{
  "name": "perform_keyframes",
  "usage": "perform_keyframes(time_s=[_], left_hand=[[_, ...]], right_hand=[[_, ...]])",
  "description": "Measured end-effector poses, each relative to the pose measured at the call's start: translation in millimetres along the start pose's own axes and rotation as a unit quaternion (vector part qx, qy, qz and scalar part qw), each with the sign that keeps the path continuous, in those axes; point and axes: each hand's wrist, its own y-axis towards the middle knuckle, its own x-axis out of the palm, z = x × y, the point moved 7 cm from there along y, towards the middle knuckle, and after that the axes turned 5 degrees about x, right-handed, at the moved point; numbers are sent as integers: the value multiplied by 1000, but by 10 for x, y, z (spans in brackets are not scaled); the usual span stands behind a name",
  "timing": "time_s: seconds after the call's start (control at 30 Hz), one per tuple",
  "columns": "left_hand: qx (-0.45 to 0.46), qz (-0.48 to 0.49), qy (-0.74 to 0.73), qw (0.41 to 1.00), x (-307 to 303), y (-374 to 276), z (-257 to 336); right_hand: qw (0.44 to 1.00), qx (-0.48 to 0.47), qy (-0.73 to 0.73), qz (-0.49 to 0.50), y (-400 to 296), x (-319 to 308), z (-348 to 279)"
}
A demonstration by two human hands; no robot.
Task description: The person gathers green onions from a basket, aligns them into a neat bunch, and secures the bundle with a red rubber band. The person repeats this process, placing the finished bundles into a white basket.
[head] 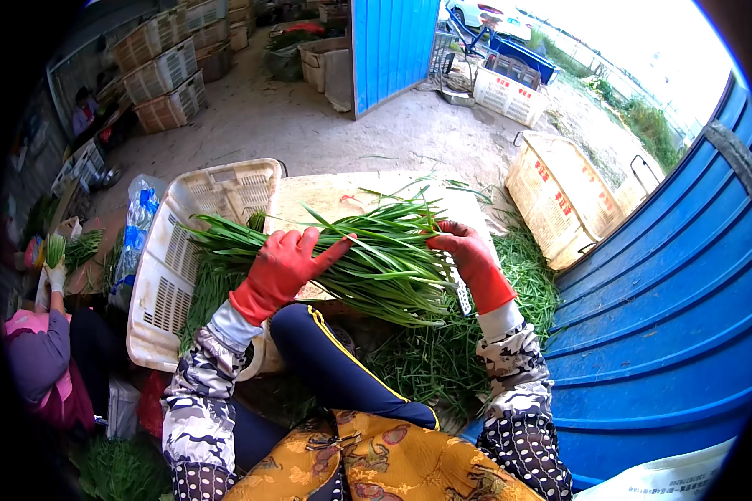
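Observation:
A large bunch of long green leaf vegetables, like garlic chives (376, 257), lies across the near edge of a pale board (307, 194). My left hand (288, 266), in a red rubber glove, rests on the left part of the bunch with its index finger extended; its underside is hidden. At the right end, my right hand (467, 257), gloved alike, pinches some leaf ends between thumb and fingers. A perforated metal strip (462, 294) shows beneath the right wrist. More greens lie in the white plastic crate (163, 294) left of the board.
Loose greens (438, 363) heap below and right of the board. A crate (564, 194) stands at right beside a blue corrugated metal wall (658, 351). Another person (44, 369) sits at far left, holding a small bunch of greens (55, 250). Stacked crates (163, 75) stand behind.

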Motion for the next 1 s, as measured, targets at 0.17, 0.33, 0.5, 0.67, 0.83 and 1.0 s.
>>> perform_keyframes(time_s=[0.17, 0.33, 0.5, 0.67, 0.83, 1.0], left_hand=[[-24, -19, -32, 999, 99, 8, 0], [-35, -32, -23, 999, 110, -50, -39], [-33, -40, -1, 999, 163, -169, -68], [-38, -57, -23, 997, 205, -97, -87], [-63, -18, -30, 997, 220, -116, -97], [-99, -43, -5, 994, 338, -226, -118]], right_hand=[[999, -45, 20, 3, -94, 34, -104], [988, -98, 106, 46, -172, -327, -210], [963, -121, -82, 227, -582, -1967, -416], [902, -109, -355, 222, -450, -1619, -324], [772, -447, -434, 126, -783, 282, -998], [724, -495, -467, 110, -777, 541, -945]])
